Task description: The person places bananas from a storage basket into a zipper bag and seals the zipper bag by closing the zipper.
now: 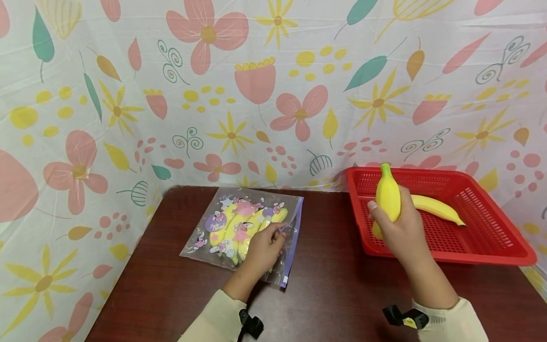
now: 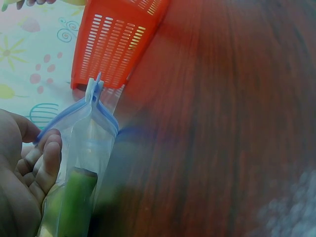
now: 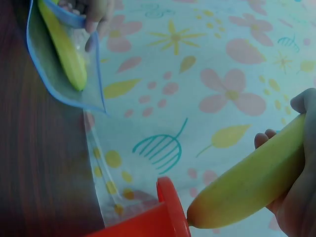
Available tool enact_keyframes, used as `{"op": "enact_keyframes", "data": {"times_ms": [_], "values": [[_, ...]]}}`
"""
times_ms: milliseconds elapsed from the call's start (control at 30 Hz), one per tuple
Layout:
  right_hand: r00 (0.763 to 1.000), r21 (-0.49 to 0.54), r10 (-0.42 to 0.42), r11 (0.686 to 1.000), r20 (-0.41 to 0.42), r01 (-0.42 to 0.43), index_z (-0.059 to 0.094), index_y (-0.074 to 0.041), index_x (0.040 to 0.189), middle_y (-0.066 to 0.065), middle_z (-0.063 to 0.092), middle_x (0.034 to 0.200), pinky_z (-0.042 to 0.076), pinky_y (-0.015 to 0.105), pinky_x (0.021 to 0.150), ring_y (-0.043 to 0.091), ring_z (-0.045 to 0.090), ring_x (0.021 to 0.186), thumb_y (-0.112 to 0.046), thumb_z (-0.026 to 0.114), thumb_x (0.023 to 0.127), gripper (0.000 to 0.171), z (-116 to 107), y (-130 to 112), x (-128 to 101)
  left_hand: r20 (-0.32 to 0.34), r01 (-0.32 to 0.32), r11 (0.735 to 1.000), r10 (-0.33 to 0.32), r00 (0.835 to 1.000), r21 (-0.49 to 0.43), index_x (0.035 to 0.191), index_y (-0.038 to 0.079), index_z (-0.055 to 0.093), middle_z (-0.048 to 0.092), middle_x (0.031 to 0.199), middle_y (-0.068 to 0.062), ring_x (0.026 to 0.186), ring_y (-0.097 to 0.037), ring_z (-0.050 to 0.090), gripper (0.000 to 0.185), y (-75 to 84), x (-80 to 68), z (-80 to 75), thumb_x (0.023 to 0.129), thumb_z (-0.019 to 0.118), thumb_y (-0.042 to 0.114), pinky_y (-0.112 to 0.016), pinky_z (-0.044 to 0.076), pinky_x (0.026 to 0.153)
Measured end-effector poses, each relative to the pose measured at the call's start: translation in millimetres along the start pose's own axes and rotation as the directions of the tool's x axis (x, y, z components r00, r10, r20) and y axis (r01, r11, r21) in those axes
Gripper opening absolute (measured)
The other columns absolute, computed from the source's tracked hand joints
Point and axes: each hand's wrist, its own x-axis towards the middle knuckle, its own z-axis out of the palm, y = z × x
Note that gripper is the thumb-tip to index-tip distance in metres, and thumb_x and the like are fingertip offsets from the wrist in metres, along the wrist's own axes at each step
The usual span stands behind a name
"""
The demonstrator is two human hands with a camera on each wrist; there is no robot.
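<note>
Two hands at work: the right hand (image 1: pixel 399 232) grips a banana (image 1: pixel 387 195) upright above the near-left corner of the red basket (image 1: pixel 487 247); the left hand (image 1: pixel 265 247) pinches the blue-edged mouth of a printed zip bag (image 1: pixel 222 223) lying flat on the worktop (image 1: pixel 342 285). Best practice, arguably: lift the upper lip wide, then slide the fruit in tip first. Several bananas (image 1: pixel 239 230) already crowd the bag and may block entry. One more banana (image 1: pixel 436 208) lies in the basket. Floral cloth (image 1: pixel 273 85) backs the scene.
</note>
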Motion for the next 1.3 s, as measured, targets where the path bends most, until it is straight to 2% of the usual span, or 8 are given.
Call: {"op": "enact_keyframes", "data": {"times_ms": [267,600,833,1000,1200,1300], "values": [[1.000,0.080,-0.022,0.997,0.003,0.022,0.041,-0.019,0.132,-0.008,0.062,0.092,0.052,0.023,0.060,0.016,0.059,0.077,-0.026,0.066,0.097,0.043,7.6,-7.2,-3.4,-0.001,0.002,1.000,-0.002,1.000,0.002,0.125,0.016,0.069,0.063,0.070,0.006,0.054,-0.002,0.056,0.027,-1.1,0.1,0.1,0.099,0.060,0.019,-0.022,0.043,0.046],[0.999,0.104,-0.032,0.994,0.013,0.030,0.042,-0.015,0.130,-0.005,0.061,0.092,0.054,0.024,0.062,0.017,0.059,0.076,-0.024,0.067,0.097,0.043,17.9,-15.0,-8.2,-0.003,-0.006,1.000,0.006,1.000,-0.004,0.124,0.016,0.069,0.062,0.069,0.006,0.054,-0.002,0.057,0.027,-1.6,0.4,1.1,0.099,0.060,0.017,-0.022,0.045,0.049],[0.999,0.173,-0.052,0.984,0.000,0.051,0.045,-0.017,0.129,-0.003,0.062,0.091,0.056,0.025,0.064,0.019,0.065,0.080,-0.021,0.067,0.097,0.039,21.7,-26.9,-12.8,-0.006,-0.012,1.000,0.012,1.000,-0.005,0.124,0.015,0.069,0.063,0.068,0.006,0.054,-0.002,0.057,0.027,-1.7,0.9,0.6,0.099,0.060,0.017,-0.022,0.045,0.048],[0.998,0.208,-0.062,0.976,0.012,0.058,0.045,-0.014,0.128,-0.003,0.061,0.093,0.055,0.023,0.067,0.018,0.063,0.081,-0.018,0.065,0.098,0.037,26.0,-29.7,-15.0,-0.007,-0.015,1.000,0.015,1.000,-0.007,0.124,0.014,0.069,0.063,0.068,0.006,0.054,-0.002,0.057,0.027,-1.4,1.5,0.2,0.099,0.060,0.016,-0.022,0.045,0.048],[0.993,0.143,-0.097,0.986,0.073,0.086,0.046,-0.006,0.131,0.002,0.055,0.094,0.052,0.023,0.065,0.010,0.058,0.075,-0.018,0.063,0.099,0.038,33.2,-22.6,-16.2,-0.005,-0.010,1.000,0.010,1.000,-0.010,0.124,0.015,0.069,0.062,0.068,0.006,0.054,-0.002,0.057,0.026,-1.7,1.8,0.4,0.099,0.060,0.016,-0.022,0.044,0.048],[0.987,0.106,-0.104,0.990,0.121,0.091,0.045,-0.005,0.131,0.007,0.055,0.095,0.053,0.025,0.065,0.010,0.059,0.076,-0.020,0.063,0.099,0.040,36.7,-20.0,-17.1,-0.004,-0.009,1.000,0.009,1.000,-0.005,0.124,0.015,0.069,0.062,0.068,0.006,0.054,-0.002,0.058,0.027,-1.7,1.9,0.2,0.099,0.060,0.017,-0.022,0.045,0.049]]}}
